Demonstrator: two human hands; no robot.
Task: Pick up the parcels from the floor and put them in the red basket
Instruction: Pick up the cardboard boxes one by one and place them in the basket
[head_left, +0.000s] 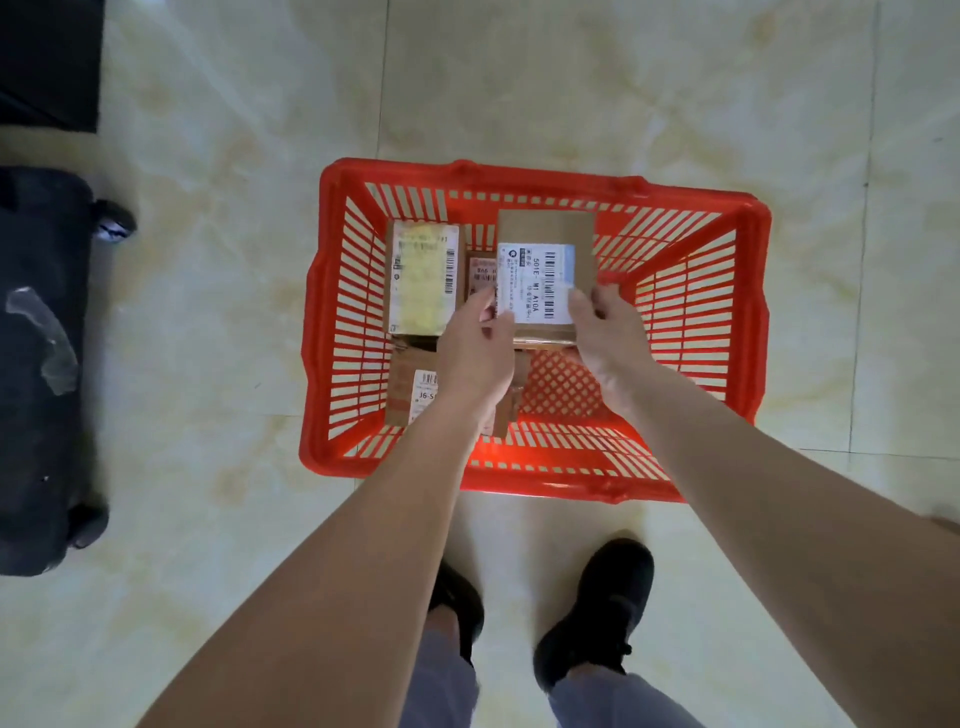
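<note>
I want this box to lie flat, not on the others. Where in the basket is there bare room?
The right half of the red basket is free: bare mesh floor between the right wall and the held box. The left side is crowded: a yellow-labelled parcel, a small one beside it, and another nearer the front wall. Both the left hand and right hand grip the box.
</note>
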